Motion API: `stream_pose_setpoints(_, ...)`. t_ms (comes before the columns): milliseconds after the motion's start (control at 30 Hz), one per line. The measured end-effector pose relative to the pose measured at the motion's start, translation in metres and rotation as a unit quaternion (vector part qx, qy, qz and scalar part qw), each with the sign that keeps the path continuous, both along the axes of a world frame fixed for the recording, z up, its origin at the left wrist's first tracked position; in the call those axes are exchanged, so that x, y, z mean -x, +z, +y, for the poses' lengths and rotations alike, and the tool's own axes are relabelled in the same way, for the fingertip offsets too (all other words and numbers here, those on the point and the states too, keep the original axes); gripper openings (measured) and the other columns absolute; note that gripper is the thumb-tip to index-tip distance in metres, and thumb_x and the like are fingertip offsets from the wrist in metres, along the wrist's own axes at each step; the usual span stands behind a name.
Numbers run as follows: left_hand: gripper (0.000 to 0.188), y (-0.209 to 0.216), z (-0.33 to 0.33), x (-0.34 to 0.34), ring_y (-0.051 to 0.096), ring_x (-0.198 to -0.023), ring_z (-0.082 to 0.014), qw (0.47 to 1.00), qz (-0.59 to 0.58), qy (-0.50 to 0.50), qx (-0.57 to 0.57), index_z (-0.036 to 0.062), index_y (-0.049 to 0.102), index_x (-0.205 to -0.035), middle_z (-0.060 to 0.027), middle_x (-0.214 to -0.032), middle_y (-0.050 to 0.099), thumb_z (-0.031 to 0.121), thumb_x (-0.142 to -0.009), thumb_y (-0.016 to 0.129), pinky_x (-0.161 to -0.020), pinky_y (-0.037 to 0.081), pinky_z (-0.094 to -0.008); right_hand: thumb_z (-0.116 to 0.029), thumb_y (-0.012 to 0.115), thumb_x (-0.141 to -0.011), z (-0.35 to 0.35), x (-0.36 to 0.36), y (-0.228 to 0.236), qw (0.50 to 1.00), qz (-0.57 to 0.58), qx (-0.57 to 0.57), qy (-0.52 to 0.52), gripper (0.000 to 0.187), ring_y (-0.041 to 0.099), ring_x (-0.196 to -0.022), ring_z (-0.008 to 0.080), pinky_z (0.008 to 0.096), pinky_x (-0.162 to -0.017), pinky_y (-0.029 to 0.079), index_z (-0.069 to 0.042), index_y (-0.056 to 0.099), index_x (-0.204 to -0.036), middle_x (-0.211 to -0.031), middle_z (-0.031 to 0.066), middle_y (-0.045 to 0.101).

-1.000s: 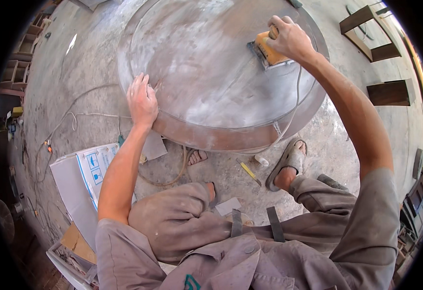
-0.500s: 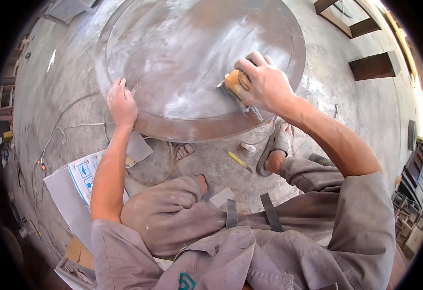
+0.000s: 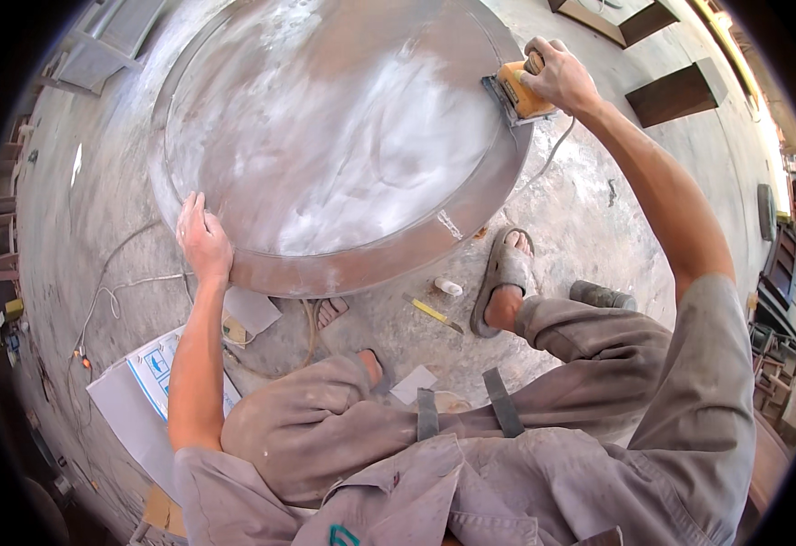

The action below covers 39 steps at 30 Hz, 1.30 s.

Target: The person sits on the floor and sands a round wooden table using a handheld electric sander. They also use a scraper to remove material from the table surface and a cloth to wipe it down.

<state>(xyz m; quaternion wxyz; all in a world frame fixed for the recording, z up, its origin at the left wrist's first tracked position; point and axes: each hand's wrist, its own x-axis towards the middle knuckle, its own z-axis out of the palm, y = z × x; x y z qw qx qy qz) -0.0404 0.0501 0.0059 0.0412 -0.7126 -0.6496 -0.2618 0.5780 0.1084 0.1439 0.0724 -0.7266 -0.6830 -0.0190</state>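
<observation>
A large round brown tabletop (image 3: 261, 155), streaked with pale dust, lies before me with a grooved ring near its rim. My right hand (image 3: 562, 77) is wrapped round a yellow electric sander (image 3: 523, 89). The sander's flat pad rests at the tabletop's right edge, and its grey cord (image 3: 552, 159) hangs down beside the rim. At the near left rim, my left hand (image 3: 205, 238) lies on the tabletop, fingers stretched out and dusted white. It holds no tool.
On the concrete floor under the near rim lie a yellow utility knife (image 3: 434, 314), a small white bottle (image 3: 449, 287) and a grey cylinder (image 3: 603, 297). A flattened carton (image 3: 143, 400) is at the left, near loose cords. Dark wooden pieces (image 3: 675, 94) stand at the right.
My right hand has moved the sander from the tabletop's near right area outward and away to its right edge. My left hand stays on the rim. The whole view has shifted slightly.
</observation>
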Motion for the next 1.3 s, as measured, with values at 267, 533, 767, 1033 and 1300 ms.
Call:
stream_pose_setpoints(267, 0.040, -0.002, -0.001, 0.007, 0.054, -0.141, -0.0348, 1.000, 0.013, -0.009, -0.010, 0.0022, 0.065, -0.138, -0.0185, -0.149, 0.061, 0.010, -0.101, 0.052, -0.120, 0.038, -0.0488, -0.030, 0.071, -0.092, -0.084, 0.068, 0.003, 0.999, 0.033, 0.022, 0.033, 0.037, 0.067, -0.107, 0.0361, 0.0499, -0.085, 0.063, -0.012, 0.061, -0.123, -0.117, 0.0151, 0.061)
stream_pose_setpoints(533, 0.041, -0.004, 0.001, 0.009, 0.052, -0.143, -0.0349, 1.000, 0.018, -0.014, -0.005, 0.0017, 0.063, -0.140, -0.0187, -0.151, 0.059, 0.011, -0.102, 0.052, -0.121, 0.037, -0.0486, -0.032, 0.077, -0.091, -0.168, 0.133, 0.012, 0.990, 0.069, 0.042, 0.113, 0.041, 0.064, -0.108, 0.0308, 0.0462, -0.078, 0.066, -0.010, 0.064, -0.123, -0.120, 0.0137, 0.059)
stream_pose_setpoints(767, 0.041, 0.000, -0.002, 0.008, 0.052, -0.143, -0.0340, 1.000, 0.019, 0.003, 0.006, 0.0020, 0.064, -0.140, -0.0167, -0.151, 0.060, 0.011, -0.102, 0.051, -0.121, 0.036, -0.0479, -0.031, 0.072, -0.089, -0.082, 0.061, 0.006, 0.997, 0.058, 0.030, 0.035, 0.037, 0.071, -0.102, 0.0381, 0.0507, -0.083, 0.061, -0.010, 0.062, -0.118, -0.117, 0.0149, 0.062)
stream_pose_setpoints(1033, 0.040, 0.001, 0.001, -0.001, 0.053, -0.142, -0.0322, 1.000, 0.017, -0.004, 0.002, 0.0029, 0.065, -0.139, -0.0158, -0.150, 0.061, 0.012, -0.102, 0.051, -0.121, 0.037, -0.0474, -0.031, 0.072, -0.087, -0.018, 0.004, 0.002, 1.000, 0.014, 0.001, -0.010, 0.043, 0.071, -0.107, 0.0400, 0.0492, -0.092, 0.061, -0.013, 0.063, -0.125, -0.124, 0.0178, 0.065)
stream_pose_setpoints(1300, 0.039, 0.004, -0.002, 0.001, 0.053, -0.142, -0.0330, 1.000, 0.022, 0.006, 0.005, 0.0030, 0.064, -0.139, -0.0157, -0.150, 0.060, 0.012, -0.103, 0.051, -0.120, 0.037, -0.0480, -0.033, 0.075, -0.093, -0.119, 0.116, 0.012, 0.995, 0.055, 0.055, 0.062, 0.038, 0.064, -0.100, 0.0327, 0.0425, -0.076, 0.066, -0.009, 0.061, -0.119, -0.112, 0.0164, 0.058)
